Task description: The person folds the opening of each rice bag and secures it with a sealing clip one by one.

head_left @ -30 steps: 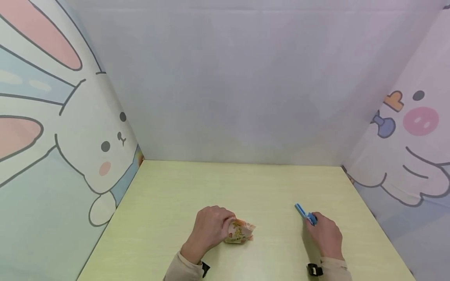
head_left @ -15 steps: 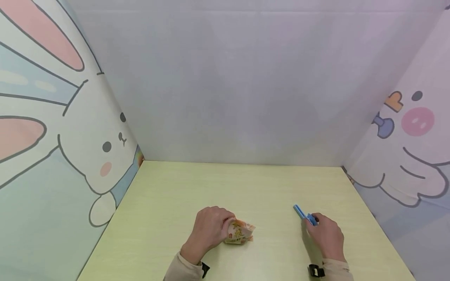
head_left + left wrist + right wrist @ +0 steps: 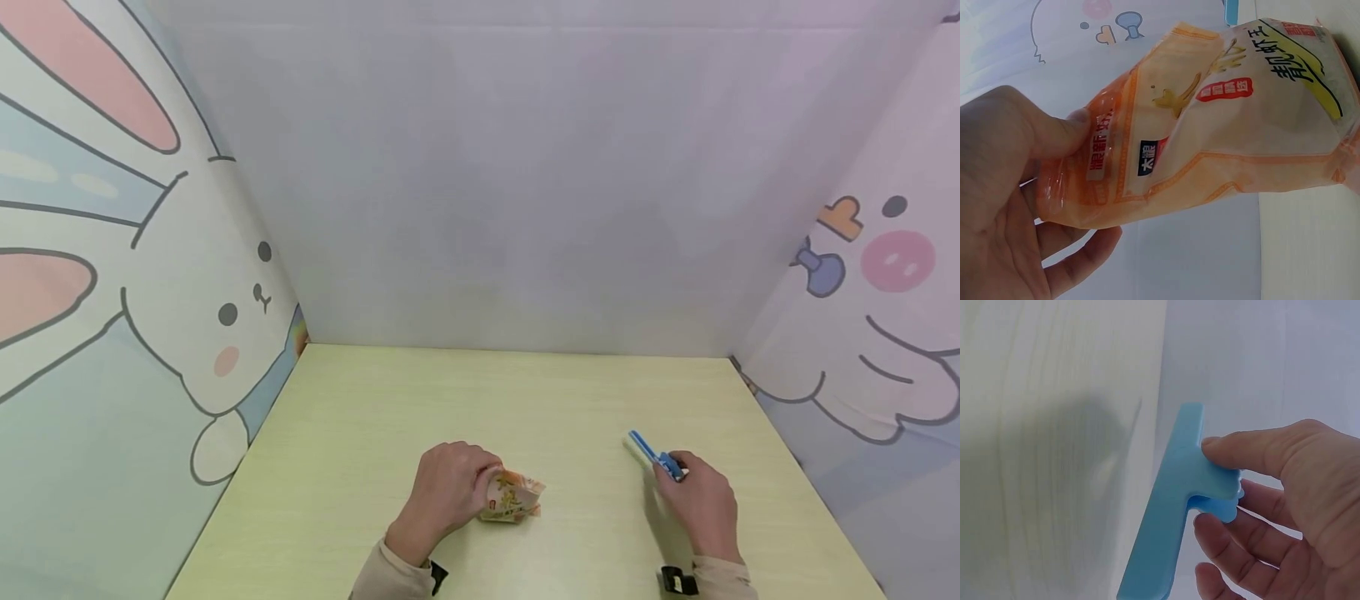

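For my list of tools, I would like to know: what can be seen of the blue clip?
The blue clip is light blue and looks like smooth plastic. It has a long, straight bar, with short, wavy-edged tabs at one side. The right hand pinches these tabs with its fingers, holding the clip slanted above the table, its far end pointing forward and left. Whether it is squeezed open, I cannot tell.

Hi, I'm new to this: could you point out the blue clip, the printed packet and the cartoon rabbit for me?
Blue clip (image 3: 1169,490): right wrist view, on its long flat bar.
Printed packet (image 3: 1200,128): left wrist view, on its printed side.
Cartoon rabbit (image 3: 191,292): head view, on its face.
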Demonstrator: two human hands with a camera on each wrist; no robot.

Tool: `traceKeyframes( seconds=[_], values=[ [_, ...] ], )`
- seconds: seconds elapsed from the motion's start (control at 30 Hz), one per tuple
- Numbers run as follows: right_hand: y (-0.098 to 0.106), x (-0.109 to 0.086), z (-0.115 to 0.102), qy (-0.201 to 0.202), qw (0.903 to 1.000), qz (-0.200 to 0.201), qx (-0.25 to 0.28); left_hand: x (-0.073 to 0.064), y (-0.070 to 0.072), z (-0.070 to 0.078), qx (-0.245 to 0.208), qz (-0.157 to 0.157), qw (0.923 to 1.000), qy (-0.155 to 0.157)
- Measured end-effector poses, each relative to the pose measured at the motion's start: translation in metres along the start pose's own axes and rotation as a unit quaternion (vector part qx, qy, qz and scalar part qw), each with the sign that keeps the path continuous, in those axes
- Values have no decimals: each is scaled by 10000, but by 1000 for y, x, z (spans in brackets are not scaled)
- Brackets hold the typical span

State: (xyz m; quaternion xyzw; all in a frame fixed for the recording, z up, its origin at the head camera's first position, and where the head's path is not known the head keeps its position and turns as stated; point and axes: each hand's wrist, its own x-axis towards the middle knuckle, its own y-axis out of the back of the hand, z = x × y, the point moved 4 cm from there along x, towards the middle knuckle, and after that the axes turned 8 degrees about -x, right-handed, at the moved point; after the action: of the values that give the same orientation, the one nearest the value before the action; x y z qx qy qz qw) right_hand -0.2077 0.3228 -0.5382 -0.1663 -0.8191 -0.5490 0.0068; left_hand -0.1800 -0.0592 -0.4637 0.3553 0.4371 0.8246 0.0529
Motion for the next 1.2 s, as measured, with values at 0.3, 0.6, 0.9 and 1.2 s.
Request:
traceKeyframes(
  seconds=[0.3,0.6,0.9,1.2],
  values=[
    [11,-4,-6,70,9984,448,342,0,0,0,24,-19,10000,3],
    [23,-9,-16,-63,9958,705,587,-1,0,0,-14,0,10000,-3],
    [32,-13,-26,-14,9924,1019,686,-1,0,-1,2,41,10000,-31],
    [39,-15,-35,-1,9900,745,1201,-1,-1,0,-3,52,10000,-45]
  ],
)
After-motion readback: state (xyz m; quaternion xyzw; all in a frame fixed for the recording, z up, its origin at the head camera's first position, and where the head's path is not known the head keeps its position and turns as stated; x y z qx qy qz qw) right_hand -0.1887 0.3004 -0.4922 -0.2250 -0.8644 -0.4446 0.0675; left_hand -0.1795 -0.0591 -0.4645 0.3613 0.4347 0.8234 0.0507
